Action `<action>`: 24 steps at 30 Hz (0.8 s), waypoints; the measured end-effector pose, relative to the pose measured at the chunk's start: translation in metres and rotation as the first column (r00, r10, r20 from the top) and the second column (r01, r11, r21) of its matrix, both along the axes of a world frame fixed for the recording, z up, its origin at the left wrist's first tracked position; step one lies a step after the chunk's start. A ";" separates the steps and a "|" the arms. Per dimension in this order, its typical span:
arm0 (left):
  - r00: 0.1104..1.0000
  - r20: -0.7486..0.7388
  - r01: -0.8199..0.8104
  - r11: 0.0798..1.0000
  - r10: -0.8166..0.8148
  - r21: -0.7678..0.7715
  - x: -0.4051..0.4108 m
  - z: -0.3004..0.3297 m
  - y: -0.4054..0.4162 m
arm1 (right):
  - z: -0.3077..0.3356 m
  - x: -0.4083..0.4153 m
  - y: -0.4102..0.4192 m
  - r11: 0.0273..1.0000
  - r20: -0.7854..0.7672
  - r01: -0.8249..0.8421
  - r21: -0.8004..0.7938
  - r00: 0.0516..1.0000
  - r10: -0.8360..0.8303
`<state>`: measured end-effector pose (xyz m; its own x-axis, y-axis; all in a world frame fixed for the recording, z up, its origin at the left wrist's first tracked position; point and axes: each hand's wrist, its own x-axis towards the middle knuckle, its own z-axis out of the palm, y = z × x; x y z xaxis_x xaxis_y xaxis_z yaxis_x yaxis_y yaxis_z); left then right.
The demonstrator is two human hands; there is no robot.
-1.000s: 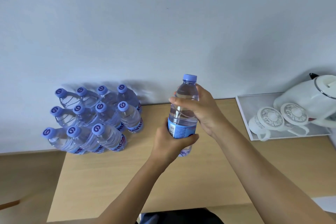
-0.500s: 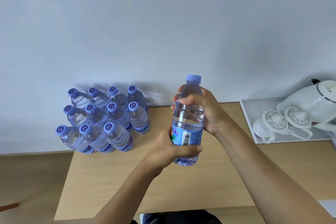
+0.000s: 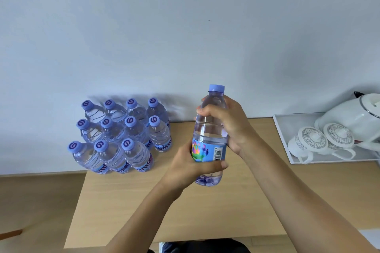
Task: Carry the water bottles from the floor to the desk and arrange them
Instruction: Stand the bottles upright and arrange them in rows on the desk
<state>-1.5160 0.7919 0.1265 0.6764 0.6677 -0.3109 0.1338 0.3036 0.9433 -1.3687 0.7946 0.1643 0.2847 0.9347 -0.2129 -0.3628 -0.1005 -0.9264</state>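
I hold one clear water bottle [image 3: 209,131] with a blue cap and blue label upright above the wooden desk [image 3: 205,211]. My left hand [image 3: 189,166] grips its lower part around the label. My right hand [image 3: 230,123] grips its upper part below the neck. Several more bottles [image 3: 121,135] of the same kind stand in three rows at the desk's back left corner, against the wall.
A white tray [image 3: 287,139] at the back right holds two white lidded cups [image 3: 308,144] and a white kettle [image 3: 353,117]. Wood floor [image 3: 37,201] shows to the left of the desk. The wall runs along the desk's back edge.
The bottle has turned in my hands, so its label now shows a colourful picture and a barcode. Both hands keep their grip. The camera view has shifted, so the desk items appear further right.
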 end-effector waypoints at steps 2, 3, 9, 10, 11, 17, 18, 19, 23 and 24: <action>0.996 0.074 0.063 0.995 -0.057 -0.078 -0.004 0.001 0.004 | 0.002 0.004 0.001 0.997 -0.113 -0.065 0.029 0.991 0.067; 0.991 0.112 0.091 0.990 -0.079 -0.106 -0.006 0.002 0.006 | 0.003 0.005 0.001 0.995 -0.153 -0.093 0.044 0.983 0.098; 0.994 0.104 -0.010 0.992 0.023 -0.129 -0.010 0.003 0.003 | 0.007 0.002 0.003 0.988 -0.015 -0.147 0.045 0.989 0.148; 0.995 0.081 -0.049 0.993 0.058 -0.111 -0.010 0.002 0.002 | 0.008 0.000 0.002 0.992 0.069 -0.117 0.042 0.991 0.114; 0.995 0.049 -0.080 0.994 0.084 -0.072 -0.009 0.002 0.002 | 0.008 -0.004 0.001 0.996 0.150 -0.075 0.042 0.986 0.068; 0.994 -0.044 -0.100 0.994 0.102 0.044 -0.011 0.002 -0.001 | 0.006 -0.019 0.002 0.995 0.176 0.090 0.034 0.980 -0.095; 0.997 -0.030 -0.072 0.997 0.072 0.013 -0.013 0.005 -0.001 | 0.007 -0.018 0.003 0.998 0.135 0.065 0.024 0.988 -0.068; 0.999 -0.006 -0.038 0.999 0.038 -0.025 -0.015 0.007 0.000 | 0.008 -0.016 0.004 0.999 0.086 0.028 0.021 0.996 -0.030; 0.994 0.108 0.025 0.991 -0.011 -0.128 -0.020 0.013 0.003 | 0.013 -0.009 0.005 0.987 -0.059 -0.131 0.088 0.989 0.136; 0.993 0.119 0.022 0.991 -0.005 -0.135 -0.020 0.014 0.003 | 0.015 -0.008 0.005 0.982 -0.076 -0.157 0.109 0.983 0.166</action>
<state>-1.5358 0.7945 0.1409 0.7225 0.6154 -0.3151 0.0288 0.4285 0.9031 -1.3772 0.7996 0.1791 0.1135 0.9848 -0.1312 -0.4271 -0.0709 -0.9014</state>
